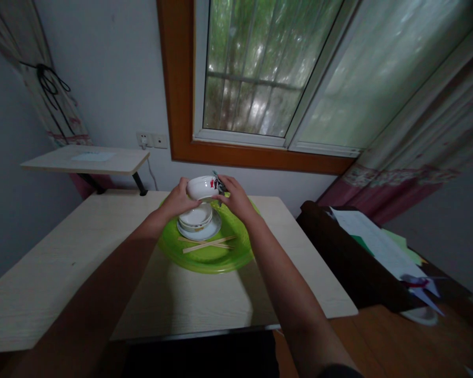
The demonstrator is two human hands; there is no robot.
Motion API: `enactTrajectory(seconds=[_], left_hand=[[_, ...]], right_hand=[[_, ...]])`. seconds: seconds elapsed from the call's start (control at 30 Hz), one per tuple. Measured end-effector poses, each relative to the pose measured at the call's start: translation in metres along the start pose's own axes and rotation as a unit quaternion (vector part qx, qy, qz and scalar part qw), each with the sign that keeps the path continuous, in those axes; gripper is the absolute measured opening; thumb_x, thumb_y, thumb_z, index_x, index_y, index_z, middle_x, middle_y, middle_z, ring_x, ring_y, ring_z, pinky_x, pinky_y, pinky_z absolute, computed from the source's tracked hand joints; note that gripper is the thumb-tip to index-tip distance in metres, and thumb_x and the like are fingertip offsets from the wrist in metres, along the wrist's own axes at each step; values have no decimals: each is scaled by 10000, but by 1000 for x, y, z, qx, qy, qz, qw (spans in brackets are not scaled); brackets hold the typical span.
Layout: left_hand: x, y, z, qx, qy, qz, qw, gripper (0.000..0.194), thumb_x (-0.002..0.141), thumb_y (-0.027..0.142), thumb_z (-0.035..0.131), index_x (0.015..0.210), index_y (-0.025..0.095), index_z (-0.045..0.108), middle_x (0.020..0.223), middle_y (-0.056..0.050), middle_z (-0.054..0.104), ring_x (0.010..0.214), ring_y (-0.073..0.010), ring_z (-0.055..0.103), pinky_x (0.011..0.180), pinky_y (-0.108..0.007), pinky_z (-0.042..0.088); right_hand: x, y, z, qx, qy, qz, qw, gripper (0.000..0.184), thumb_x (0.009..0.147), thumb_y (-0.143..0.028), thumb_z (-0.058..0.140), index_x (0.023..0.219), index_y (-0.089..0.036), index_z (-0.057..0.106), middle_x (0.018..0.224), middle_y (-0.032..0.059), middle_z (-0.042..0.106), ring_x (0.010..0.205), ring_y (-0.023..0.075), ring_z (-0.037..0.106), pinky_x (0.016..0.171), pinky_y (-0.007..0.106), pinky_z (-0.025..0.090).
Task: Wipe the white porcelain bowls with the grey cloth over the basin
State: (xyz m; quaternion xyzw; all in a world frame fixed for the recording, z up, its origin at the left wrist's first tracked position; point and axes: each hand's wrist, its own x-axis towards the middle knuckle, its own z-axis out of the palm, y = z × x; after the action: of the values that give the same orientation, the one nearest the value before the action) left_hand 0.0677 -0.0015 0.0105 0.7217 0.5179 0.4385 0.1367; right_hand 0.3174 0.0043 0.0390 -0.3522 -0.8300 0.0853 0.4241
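A white bowl point(200, 188) with a red and dark pattern is held up above the green tray point(216, 262). My left hand point(177, 199) is closed on its left side, and the fingers of my right hand point(236, 197) grip its right side. A dark, greenish patch shows by the right fingers; I cannot tell whether it is pattern or a separate thing. Just below, stacked white bowls point(196, 218) stand on a white plate point(212, 229) in the tray. Several wooden chopsticks point(208, 244) lie crossed in front of the plate.
The tray rests on a pale wooden table point(205, 304). A small raised shelf point(63, 160) with a paper on it stands at the back left, near a wall socket point(144, 139). Beyond is a window point(256, 105); right of the table, papers point(370, 241) lie on dark brown furniture.
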Motion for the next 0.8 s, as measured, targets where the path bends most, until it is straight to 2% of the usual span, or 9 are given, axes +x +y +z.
enactTrajectory(seconds=[0.13, 0.23, 0.33, 0.43, 0.5, 0.6, 0.7, 0.77, 0.8], left_hand=[[-5, 19, -21, 11, -32, 1, 999, 727, 592, 500, 858, 1131, 205, 469, 1041, -74, 648, 909, -251, 651, 736, -315, 491], [-18, 32, -40, 42, -80, 4, 996, 742, 598, 578, 832, 1125, 203, 468, 1077, -73, 650, 943, -258, 657, 771, -329, 516], [-38, 36, -54, 42, -97, -13, 994, 717, 621, 581, 825, 1126, 208, 478, 1089, -78, 663, 978, -269, 672, 825, -362, 545], [-60, 35, -59, 4, -84, -43, 996, 733, 625, 592, 834, 1136, 212, 471, 1140, -95, 658, 994, -269, 691, 828, -374, 571], [-72, 34, -57, -23, -69, -66, 995, 754, 631, 590, 837, 1169, 215, 466, 1179, -104, 654, 1020, -269, 697, 834, -374, 580], [-84, 34, -51, -29, -57, -103, 993, 767, 617, 593, 845, 1165, 218, 461, 1160, -96, 664, 994, -263, 707, 831, -379, 586], [-88, 32, -44, -14, -45, -120, 992, 756, 609, 604, 840, 1132, 215, 457, 1093, -82, 673, 948, -258, 709, 808, -378, 586], [-89, 30, -42, -7, -41, -116, 992, 740, 613, 606, 832, 1114, 212, 457, 1062, -77, 670, 936, -258, 706, 790, -375, 585], [-89, 29, -41, -4, -41, -112, 993, 732, 616, 606, 829, 1109, 211, 459, 1058, -79, 668, 937, -259, 704, 786, -375, 585]], right_hand=[[-2, -9, -13, 63, 16, 13, 998, 530, 938, -373, 689, 1454, -287, 605, 1356, 119, 635, 1271, 269, 591, 1123, 466, 473], [-11, -19, -23, 116, 17, 18, 993, 415, 957, -359, 669, 1363, -277, 683, 1320, 105, 679, 1252, 247, 611, 1132, 440, 458], [-26, -32, -31, 192, -16, 64, 979, 453, 907, -330, 727, 1356, -283, 686, 1381, 83, 670, 1286, 248, 608, 1150, 450, 443], [-41, -46, -30, 290, -72, 107, 948, 542, 834, -297, 787, 1364, -293, 677, 1448, 62, 639, 1293, 250, 618, 1115, 435, 484], [-50, -54, -24, 318, -56, 128, 938, 508, 833, -282, 773, 1335, -282, 694, 1406, 56, 670, 1243, 235, 648, 1086, 413, 506], [-58, -64, -7, 301, 22, 160, 940, 456, 832, -276, 755, 1285, -256, 709, 1272, 56, 739, 1074, 212, 705, 972, 374, 565], [-62, -69, 8, 226, 81, 170, 956, 382, 841, -255, 721, 1223, -240, 718, 1199, 59, 758, 963, 203, 705, 821, 334, 585], [-62, -71, 13, 162, 101, 148, 971, 298, 870, -239, 688, 1164, -240, 734, 1164, 61, 761, 993, 212, 690, 817, 338, 576], [-62, -72, 13, 132, 107, 128, 977, 257, 884, -229, 675, 1132, -242, 742, 1164, 62, 760, 1041, 222, 679, 863, 359, 569]])
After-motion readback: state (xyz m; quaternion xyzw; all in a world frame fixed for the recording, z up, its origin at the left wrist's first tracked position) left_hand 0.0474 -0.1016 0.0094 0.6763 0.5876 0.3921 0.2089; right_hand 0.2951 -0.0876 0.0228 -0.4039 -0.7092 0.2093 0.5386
